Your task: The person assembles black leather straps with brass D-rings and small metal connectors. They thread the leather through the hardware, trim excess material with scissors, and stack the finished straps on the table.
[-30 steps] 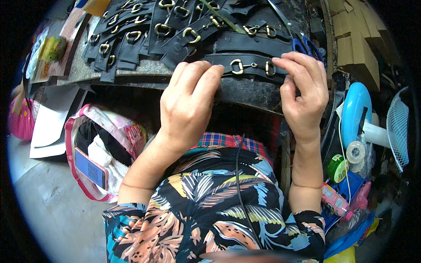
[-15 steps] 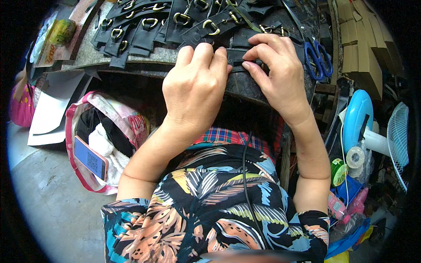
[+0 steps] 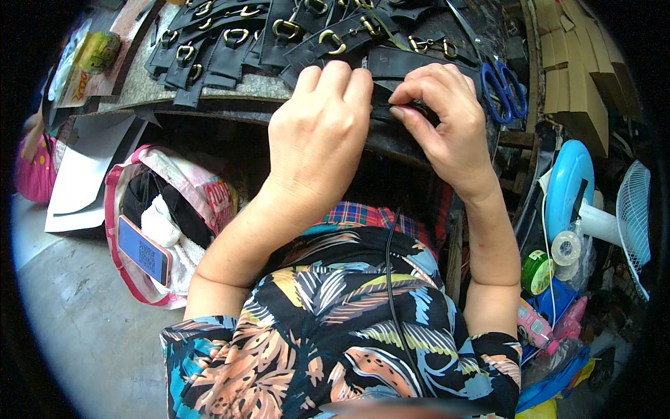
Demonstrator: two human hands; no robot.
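Observation:
Near the front edge of the dark worktable, both hands are at a small black leather-like strip (image 3: 380, 98). My left hand (image 3: 319, 133) has its fingers curled together, the tips hidden behind the knuckles, at the strip's left end. My right hand (image 3: 450, 122) pinches the strip's other end between thumb and forefinger. Just beyond lies a flat black panel (image 3: 391, 61). Several black straps with gold-coloured metal rings and clasps (image 3: 285, 29) spread across the table to the left and behind. Blue-handled scissors (image 3: 504, 93) lie right of my right hand.
A pink-rimmed bag (image 3: 115, 244) holds a phone (image 3: 144, 251) and white cloth below the table, at left. Folded cardboard (image 3: 583, 84) stands at far right. A blue-and-white fan (image 3: 572, 181), a green spool (image 3: 537, 272) and tape rolls (image 3: 566, 248) crowd the right side.
My left hand has shifted slightly right and up, closer to my right hand. The right fingers have drawn together on the strip. The nearby panel now shows more fully.

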